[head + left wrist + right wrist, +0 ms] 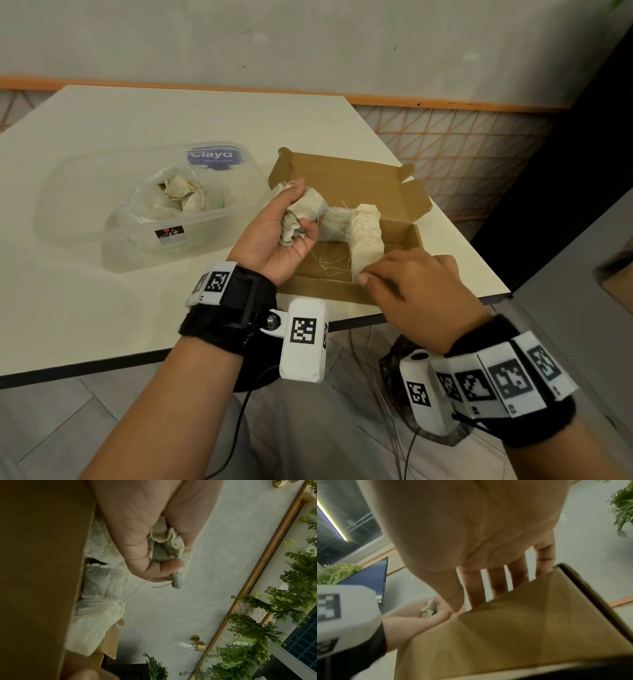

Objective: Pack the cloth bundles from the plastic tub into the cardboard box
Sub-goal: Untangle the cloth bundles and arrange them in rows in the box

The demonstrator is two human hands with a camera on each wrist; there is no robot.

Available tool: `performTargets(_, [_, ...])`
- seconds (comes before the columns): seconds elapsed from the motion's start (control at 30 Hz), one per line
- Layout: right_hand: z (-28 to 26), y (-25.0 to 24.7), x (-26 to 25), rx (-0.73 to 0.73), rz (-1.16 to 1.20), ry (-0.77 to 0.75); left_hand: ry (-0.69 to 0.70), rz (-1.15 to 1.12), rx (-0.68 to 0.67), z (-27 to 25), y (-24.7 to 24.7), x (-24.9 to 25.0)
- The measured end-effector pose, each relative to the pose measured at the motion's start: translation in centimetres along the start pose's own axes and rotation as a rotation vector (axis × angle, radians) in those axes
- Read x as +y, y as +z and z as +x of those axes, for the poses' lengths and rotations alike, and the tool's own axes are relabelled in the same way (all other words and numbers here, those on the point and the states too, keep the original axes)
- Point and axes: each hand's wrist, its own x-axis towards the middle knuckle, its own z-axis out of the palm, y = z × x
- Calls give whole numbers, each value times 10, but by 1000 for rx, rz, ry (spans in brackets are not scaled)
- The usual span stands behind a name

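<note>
My left hand (301, 214) grips a crumpled off-white cloth bundle (310, 205) just above the left end of the open cardboard box (342, 171). In the left wrist view the fingers (164, 566) curl round that bundle (169, 543). Inside the box a row of packed bundles (368, 229) stands on edge, with another bundle (334, 222) beside it. My right hand (376, 270) reaches over the box's front wall (513, 628), its straight fingers (498, 582) touching the near end of the row. The clear plastic tub (85, 192) at the left holds several more bundles (178, 192) in a plastic bag.
The box sits near the white table's right corner (493, 291), close to the front edge. The tub stands left of the box, with bare tabletop (102, 113) behind it. A clear lid (68, 301) seems to lie at the near left. Cables (376, 377) hang below the table.
</note>
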Motion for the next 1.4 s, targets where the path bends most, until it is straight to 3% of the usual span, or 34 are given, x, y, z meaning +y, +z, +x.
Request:
performTargets(0.17, [6,11,-2,0,-13,4,-8,-6,26,-1,2,-1])
performTargets(0.3, [23,1,-15,245,442,27,-27,50,21,2,0,0])
performTargets(0.37, [38,-7,-24,293,657,82,-37,134,3,4,-1,-1])
performTargets(0.53, [78,-15,-30,61,914,108,-49,253,-79,1,1,-3])
performTargets(0.73, [87,-12,-13,92,1204,238,-45,167,-50,2,0,-1])
performTargets(0.87, [83,-12,-9,77,1438,306,-40,242,-38,4,1,-4])
performTargets(0.97, [83,-14,-10,51,1460,266,-12,294,1,5,1,-4])
performTargets(1.2, [86,-19,-2,136,1169,176,-3,232,28,2,4,-3])
performTargets(1.4, [84,-22,4,90,1341,198,-10,218,34,1,5,-3])
